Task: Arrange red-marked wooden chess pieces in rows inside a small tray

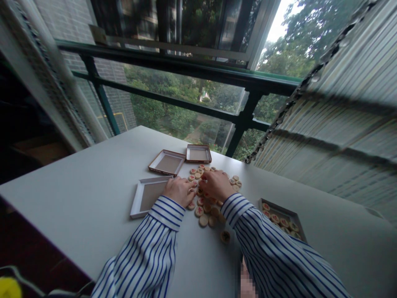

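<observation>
Round wooden Chinese chess pieces [199, 211], some marked with red or dark characters and others plain on top, lie in a loose heap on the white table. At the heap's left edge is my left hand [180, 190], its fingers stretched out against the nearest pieces. Over the middle of the heap, my right hand [217, 184] points down with bent, closed fingers. Whatever is between its fingertips is hidden. Under my left hand and wrist, an open shallow box [142, 194] is partly covered. A single dark-marked piece [225, 236] lies apart, near my right sleeve.
Two more shallow boxes, one brown-rimmed [167, 162] and one smaller [199, 154], stand behind the heap. To the right, a tray [291, 215] holds several pieces, partly hidden by my right sleeve. Beyond the white table [93, 178] runs a green railing [173, 64] before windows.
</observation>
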A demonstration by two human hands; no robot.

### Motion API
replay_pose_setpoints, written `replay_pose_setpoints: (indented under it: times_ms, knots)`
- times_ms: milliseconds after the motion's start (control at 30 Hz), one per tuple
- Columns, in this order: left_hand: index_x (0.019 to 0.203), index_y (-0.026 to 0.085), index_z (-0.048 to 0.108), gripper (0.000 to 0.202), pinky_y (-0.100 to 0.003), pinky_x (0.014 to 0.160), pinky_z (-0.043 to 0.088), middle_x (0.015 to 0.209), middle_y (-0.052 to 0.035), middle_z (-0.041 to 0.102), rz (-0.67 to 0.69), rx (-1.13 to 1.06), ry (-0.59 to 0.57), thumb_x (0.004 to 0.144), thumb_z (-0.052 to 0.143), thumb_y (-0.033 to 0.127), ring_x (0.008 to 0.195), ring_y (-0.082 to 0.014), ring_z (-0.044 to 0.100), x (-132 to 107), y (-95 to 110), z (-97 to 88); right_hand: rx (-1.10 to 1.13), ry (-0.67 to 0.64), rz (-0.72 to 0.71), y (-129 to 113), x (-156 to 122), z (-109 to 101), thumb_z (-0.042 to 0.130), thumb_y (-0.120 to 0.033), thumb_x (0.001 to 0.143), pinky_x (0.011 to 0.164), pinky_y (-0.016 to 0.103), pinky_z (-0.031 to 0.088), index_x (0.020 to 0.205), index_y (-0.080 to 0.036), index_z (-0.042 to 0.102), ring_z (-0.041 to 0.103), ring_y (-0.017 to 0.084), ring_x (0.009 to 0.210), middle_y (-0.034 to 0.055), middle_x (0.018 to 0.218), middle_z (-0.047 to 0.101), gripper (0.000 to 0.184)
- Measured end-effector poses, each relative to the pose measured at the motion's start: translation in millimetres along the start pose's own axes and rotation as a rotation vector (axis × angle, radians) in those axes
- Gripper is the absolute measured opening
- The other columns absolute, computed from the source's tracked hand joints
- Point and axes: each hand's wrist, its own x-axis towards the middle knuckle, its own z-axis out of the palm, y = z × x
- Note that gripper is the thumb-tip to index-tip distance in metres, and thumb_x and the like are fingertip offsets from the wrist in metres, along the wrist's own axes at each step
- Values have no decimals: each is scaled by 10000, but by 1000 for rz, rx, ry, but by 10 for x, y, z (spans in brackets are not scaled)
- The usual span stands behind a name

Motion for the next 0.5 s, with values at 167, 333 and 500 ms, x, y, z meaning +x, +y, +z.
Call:
replay_pose_setpoints:
  times_ms: [167,333,500]
  knots:
    - [922,219,663,240,-353,712,394,869,-56,671,-31,-4,114,752,496,251,842,-229,549,12,10,-8,-6,0,29,-28,23,11,425,-322,793,713,343,342,802,-198,617,560,227,829,82,853,653,229]
    - [960,218,648,273,-350,706,399,916,-49,669,-93,-12,185,759,462,214,849,-229,549,33,16,-7,0,0,31,-35,33,37,424,-303,797,727,352,339,817,-201,610,561,225,827,73,854,656,214]
    - [982,194,635,286,-342,760,404,942,-52,664,-95,-60,219,758,457,188,868,-219,553,49,24,-5,37,41,27,6,13,4,435,-317,798,703,317,345,843,-206,625,561,209,816,68,837,656,224]
